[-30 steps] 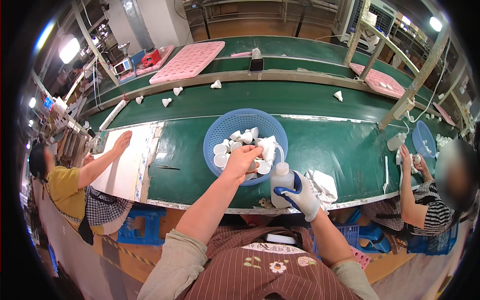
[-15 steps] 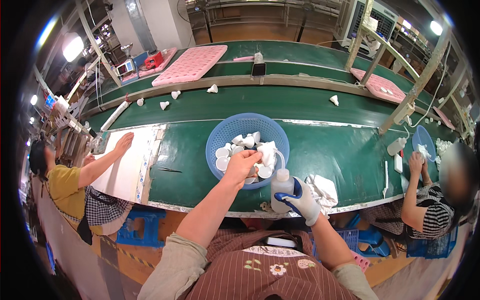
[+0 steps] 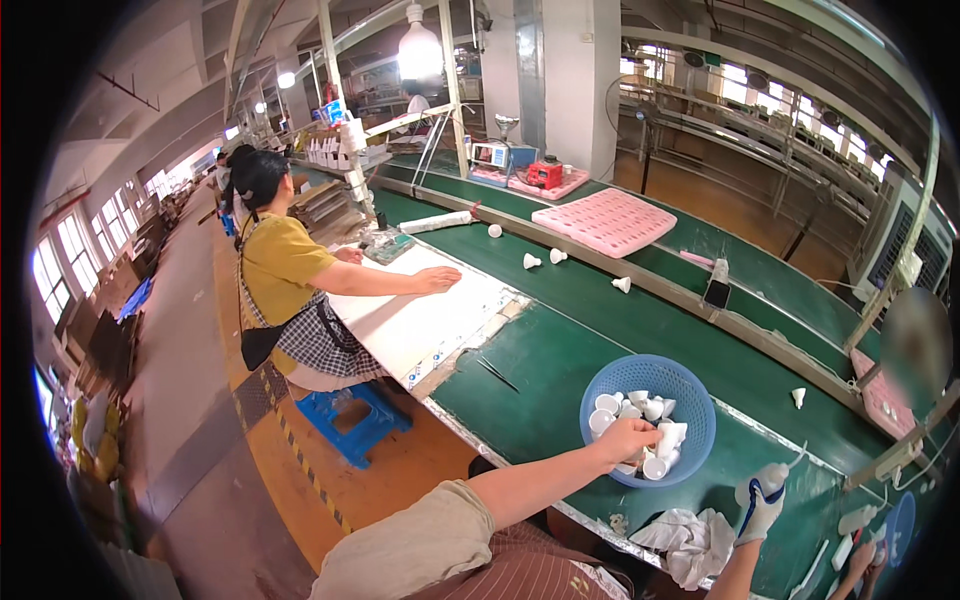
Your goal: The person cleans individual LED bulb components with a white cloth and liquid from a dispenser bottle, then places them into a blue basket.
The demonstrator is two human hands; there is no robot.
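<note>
My left hand is bare and reaches over the blue plastic basket. Its fingers are pinched at the edge of a crumpled white cloth. Around and below it lie several white cup-shaped lamp housings, partly covered by the hand. My right hand, in a white glove with blue on it, is wrapped round a translucent squeeze bottle. The bottle is tilted, its thin bent nozzle pointing up and away from the basket.
A white rag lies at the table's near edge, tweezers left of the basket. Loose white housings stand along the green belt beyond. A co-worker sits left at a white board; another person's hands show at right.
The view has swung to the left. The bottle, upright by the basket before, is now tilted and further from it in my right hand. My left hand stays over the basket.
</note>
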